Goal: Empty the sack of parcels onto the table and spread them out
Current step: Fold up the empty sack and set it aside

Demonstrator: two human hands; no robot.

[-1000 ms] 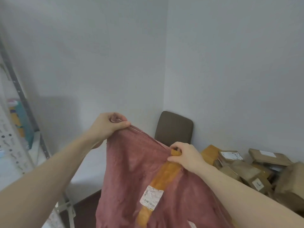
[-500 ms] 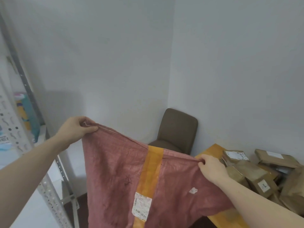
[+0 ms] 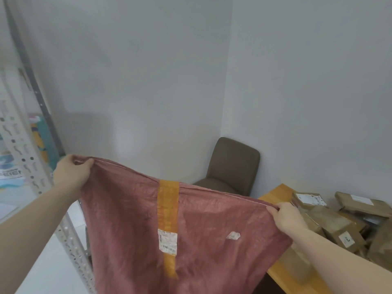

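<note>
Sack [image 3: 191, 230] spread wider, held between left hand [image 3: 72, 172], right hand [image 3: 286, 217]

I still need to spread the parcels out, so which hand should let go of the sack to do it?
Probably the right hand: it pinches the pink woven sack just above the brown cardboard parcels on the wooden table; the left hand is far off.

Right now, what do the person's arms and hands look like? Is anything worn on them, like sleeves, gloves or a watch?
Both forearms are bare as far as the picture shows them: no sleeves reach into view. The left hand and the right hand wear no gloves. No watch, bracelet or ring shows on either. Fingernails are hard to make out.
</note>
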